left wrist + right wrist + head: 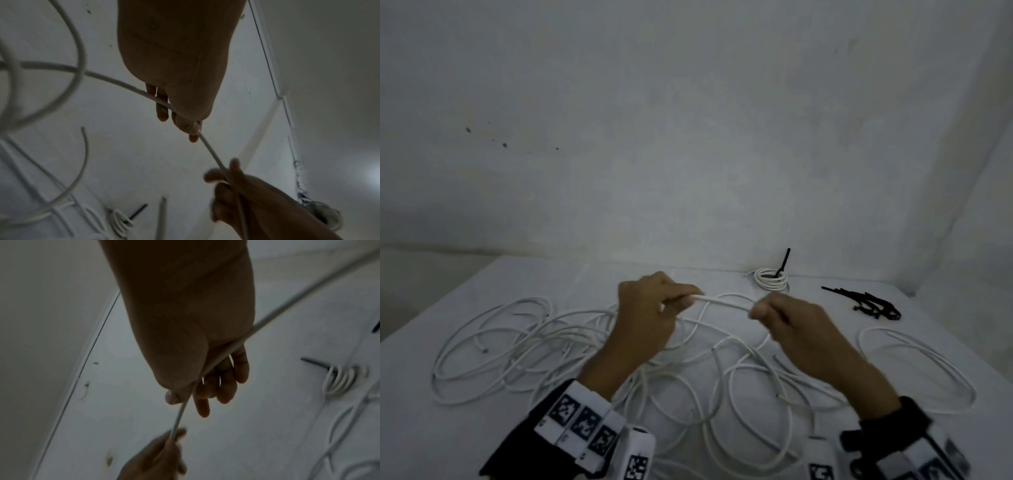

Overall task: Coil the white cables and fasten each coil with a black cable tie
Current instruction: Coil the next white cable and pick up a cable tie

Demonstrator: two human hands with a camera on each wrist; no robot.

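Note:
Loose white cables [524, 349] sprawl in tangled loops across the white table [421, 438]. My left hand [654, 305] pinches one white cable [722, 301] between thumb and fingers, raised above the tangle. My right hand [774, 313] grips the same cable a short way to the right, so a short span runs between both hands. The left wrist view shows that cable [209, 151] running from my left hand [189, 128] to the right hand [224, 177]. In the right wrist view it [179, 415] passes through my right hand [189, 392].
A small finished coil [771, 279] with a black tie sticking up sits at the back of the table. A pile of black cable ties [869, 303] lies at the back right. A large loose loop [914, 366] lies at the right. A white wall stands behind.

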